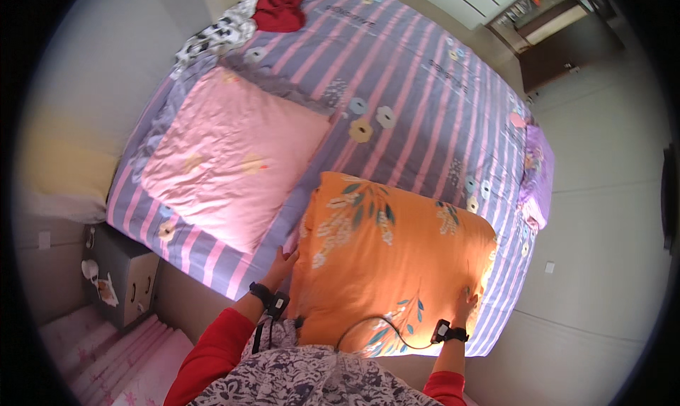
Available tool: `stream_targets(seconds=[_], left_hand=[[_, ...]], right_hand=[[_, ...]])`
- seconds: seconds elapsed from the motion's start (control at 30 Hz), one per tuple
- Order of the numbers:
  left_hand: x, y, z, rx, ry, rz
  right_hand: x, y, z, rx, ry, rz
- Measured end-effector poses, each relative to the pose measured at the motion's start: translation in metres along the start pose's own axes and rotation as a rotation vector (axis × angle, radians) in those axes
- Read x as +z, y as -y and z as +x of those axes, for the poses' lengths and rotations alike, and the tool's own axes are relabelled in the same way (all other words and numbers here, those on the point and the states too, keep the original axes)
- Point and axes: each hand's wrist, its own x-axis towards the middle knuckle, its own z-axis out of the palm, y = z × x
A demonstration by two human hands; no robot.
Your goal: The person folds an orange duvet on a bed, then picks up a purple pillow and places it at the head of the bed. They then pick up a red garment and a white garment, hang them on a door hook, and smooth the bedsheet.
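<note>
A folded orange quilt point(404, 257) with leaf and white flower prints lies on the near edge of the bed, right in front of me. My left hand point(283, 263) is at its left side, fingers stretched out and touching the edge. On the quilt's right part rests my right hand point(465, 308), its fingers spread on the cloth. Both hands look open, and neither grips anything that I can see. To the left of the quilt lies a large pink pillow point(230, 151) with a grey ruffled piece of cloth point(159, 133) showing beneath it.
Pink and grey-purple striped bedding point(418, 108) covers the bed. Red cloth point(280, 9) and black-and-white cloth point(219, 34) lie at its far left. A purple bundle point(537, 172) sits on the right edge. A grey bedside cabinet point(127, 271) stands at the left. A thin cable point(375, 317) crosses the quilt.
</note>
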Motion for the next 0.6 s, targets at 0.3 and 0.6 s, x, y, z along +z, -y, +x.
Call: stream_targets(seconds=[0.3,0.6], left_hand=[[0.045,-0.034,-0.016,0.445,0.365,0.36],[0.036,-0.012,-0.049,0.361,0.228,0.443]], right_hand=[[-0.037,-0.11,0.152,0.283,0.494,0.139],[-0.014,-0.097,0.135,0.364,0.578,0.533]])
